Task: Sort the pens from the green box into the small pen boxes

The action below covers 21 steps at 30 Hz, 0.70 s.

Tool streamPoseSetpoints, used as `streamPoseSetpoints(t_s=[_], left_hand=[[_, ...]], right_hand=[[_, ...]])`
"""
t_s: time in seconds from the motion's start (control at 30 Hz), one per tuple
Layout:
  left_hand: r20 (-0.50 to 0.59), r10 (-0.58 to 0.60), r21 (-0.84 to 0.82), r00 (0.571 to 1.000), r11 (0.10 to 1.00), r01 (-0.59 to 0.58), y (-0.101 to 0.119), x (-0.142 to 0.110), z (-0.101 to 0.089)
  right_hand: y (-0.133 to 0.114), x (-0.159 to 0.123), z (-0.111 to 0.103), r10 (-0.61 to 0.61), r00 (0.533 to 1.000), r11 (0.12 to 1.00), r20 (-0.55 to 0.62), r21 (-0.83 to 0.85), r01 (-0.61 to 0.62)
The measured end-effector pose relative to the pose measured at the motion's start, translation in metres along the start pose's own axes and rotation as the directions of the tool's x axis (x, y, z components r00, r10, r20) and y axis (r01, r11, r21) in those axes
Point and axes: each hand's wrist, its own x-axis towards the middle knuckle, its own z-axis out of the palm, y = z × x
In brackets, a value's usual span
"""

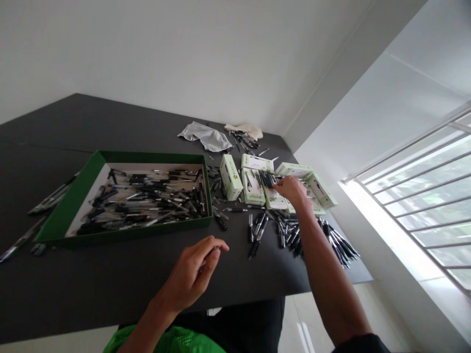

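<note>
My left hand hovers over the dark table near its front edge, fingers pinched on a small dark pen part that I can barely make out. My right hand reaches forward to a small white and green box, fingers closed on a bunch of black pens lying over the box. More white and green boxes stand around it. Loose black pens lie on the table under my right forearm.
A shallow green tray full of black pens sits at the left. Stray pens lie beyond its left side. A grey cloth and a beige cloth lie at the back. The table's right edge meets a white wall and window.
</note>
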Motion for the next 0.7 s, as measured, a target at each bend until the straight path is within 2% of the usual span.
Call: streamPoseSetpoints(t_s=[0.3, 0.43, 0.53, 0.57, 0.6, 0.67, 0.7], left_hand=[[-0.011, -0.047, -0.010, 0.999, 0.999, 0.047, 0.001, -0.001, 0.000], [-0.031, -0.050, -0.019, 0.998, 0.999, 0.050, 0.001, -0.002, -0.001], [-0.054, -0.087, -0.039, 0.995, 0.996, 0.085, 0.001, -0.002, 0.000], [-0.060, -0.103, -0.043, 0.993, 0.994, 0.100, 0.001, -0.002, 0.000], [-0.067, -0.118, -0.044, 0.991, 0.992, 0.115, 0.000, -0.001, 0.001], [-0.081, -0.139, -0.035, 0.987, 0.990, 0.137, 0.000, 0.000, 0.001], [-0.089, -0.140, -0.024, 0.986, 0.990, 0.138, -0.001, 0.001, 0.001]], right_hand=[[-0.005, 0.006, 0.002, 0.005, 1.000, 0.999, 0.001, 0.035, -0.005], [-0.004, 0.001, -0.014, 0.029, 0.998, 0.998, -0.053, 0.065, -0.025], [-0.003, -0.029, -0.032, -0.025, 0.983, 0.977, -0.180, 0.202, 0.062], [-0.006, -0.046, -0.037, -0.081, 0.965, 0.921, -0.250, 0.352, 0.169], [-0.010, -0.065, -0.039, -0.167, 0.947, 0.793, -0.274, 0.533, 0.294], [-0.026, -0.109, -0.040, -0.313, 0.917, 0.450, -0.249, 0.811, 0.374], [-0.035, -0.130, -0.037, -0.359, 0.896, 0.316, -0.262, 0.869, 0.380]])
